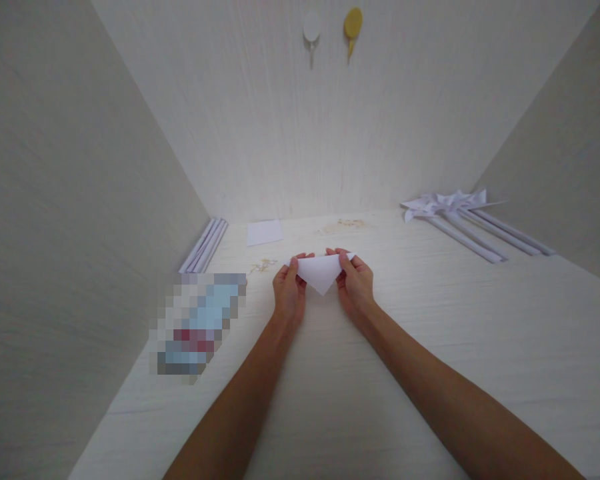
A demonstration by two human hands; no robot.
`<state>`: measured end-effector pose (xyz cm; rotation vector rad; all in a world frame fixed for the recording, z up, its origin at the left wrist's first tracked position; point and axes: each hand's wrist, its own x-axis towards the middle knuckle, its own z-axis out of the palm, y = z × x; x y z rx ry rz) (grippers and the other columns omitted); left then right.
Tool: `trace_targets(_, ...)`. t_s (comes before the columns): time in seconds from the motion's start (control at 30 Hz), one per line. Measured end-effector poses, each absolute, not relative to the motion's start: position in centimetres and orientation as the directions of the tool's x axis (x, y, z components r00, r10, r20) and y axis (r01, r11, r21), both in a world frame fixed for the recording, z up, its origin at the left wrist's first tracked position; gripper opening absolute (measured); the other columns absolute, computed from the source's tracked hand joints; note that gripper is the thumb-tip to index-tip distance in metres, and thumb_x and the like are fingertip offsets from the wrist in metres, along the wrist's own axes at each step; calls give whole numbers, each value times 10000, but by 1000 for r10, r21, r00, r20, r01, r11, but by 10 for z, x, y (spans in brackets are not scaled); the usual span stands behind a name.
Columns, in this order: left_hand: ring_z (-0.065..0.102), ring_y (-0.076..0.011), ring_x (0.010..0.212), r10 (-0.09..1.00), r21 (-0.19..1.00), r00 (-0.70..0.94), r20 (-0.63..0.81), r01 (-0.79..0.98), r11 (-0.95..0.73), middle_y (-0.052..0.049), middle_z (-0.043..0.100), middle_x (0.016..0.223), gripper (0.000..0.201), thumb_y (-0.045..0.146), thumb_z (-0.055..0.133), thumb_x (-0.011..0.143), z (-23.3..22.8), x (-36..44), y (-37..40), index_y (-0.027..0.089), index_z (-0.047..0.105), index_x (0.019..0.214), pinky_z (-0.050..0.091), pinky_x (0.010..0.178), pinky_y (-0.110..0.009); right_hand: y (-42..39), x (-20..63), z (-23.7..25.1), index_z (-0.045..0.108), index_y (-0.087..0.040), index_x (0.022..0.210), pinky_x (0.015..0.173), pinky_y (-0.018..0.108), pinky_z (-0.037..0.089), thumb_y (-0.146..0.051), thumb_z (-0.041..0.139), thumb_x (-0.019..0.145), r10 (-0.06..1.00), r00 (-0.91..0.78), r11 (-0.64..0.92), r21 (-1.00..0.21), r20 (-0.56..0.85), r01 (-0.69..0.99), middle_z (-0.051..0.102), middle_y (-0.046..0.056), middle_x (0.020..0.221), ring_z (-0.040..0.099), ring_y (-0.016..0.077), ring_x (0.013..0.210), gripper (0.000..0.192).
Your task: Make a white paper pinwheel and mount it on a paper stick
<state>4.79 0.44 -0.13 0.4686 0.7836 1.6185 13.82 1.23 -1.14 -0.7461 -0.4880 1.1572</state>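
Observation:
A white paper folded into a triangle (321, 272) is held just above the pale table (430, 347), its tip pointing toward me. My left hand (289, 293) pinches its left corner with thumb and fingers. My right hand (355, 283) pinches the right corner the same way. Both forearms reach in from the bottom edge of the view.
A flat white paper square (264, 233) lies at the back. Rolled paper sticks (205, 245) lean along the left wall. Finished paper pinwheels on sticks (460, 213) lie at the back right. A blurred-out object (197, 323) sits left. Two round hooks (333, 27) hang on the back wall.

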Motion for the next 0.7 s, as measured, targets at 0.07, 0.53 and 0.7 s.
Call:
trace_targets(0.07,612,-136,740,969,719,-211,-126,-693,-57,-76,670,754,141,230,560,727,-1,47,5,109,619,687,433,775,-295,12,138,-12,597,-157,718,712,291,492,-251,612,679,941,338,219,-743,-10,-632,690,43,740,621,136,729,103)
trace_targets(0.53,627,-171,750,972,761,-213,-102,-645,-62,-104,674,702,207,287,543,727,-2,40,10,102,620,671,451,745,-307,11,140,-11,590,-149,661,618,273,503,-278,559,730,959,283,168,-745,-29,-646,687,52,648,629,139,654,149)
trace_targets(0.7,624,-169,730,972,761,-213,-97,-646,-65,-102,671,685,214,286,534,728,-4,37,13,101,623,666,452,723,-302,11,142,-12,593,-151,685,606,269,496,-318,582,715,975,223,151,-754,6,-639,691,65,676,628,144,661,170)
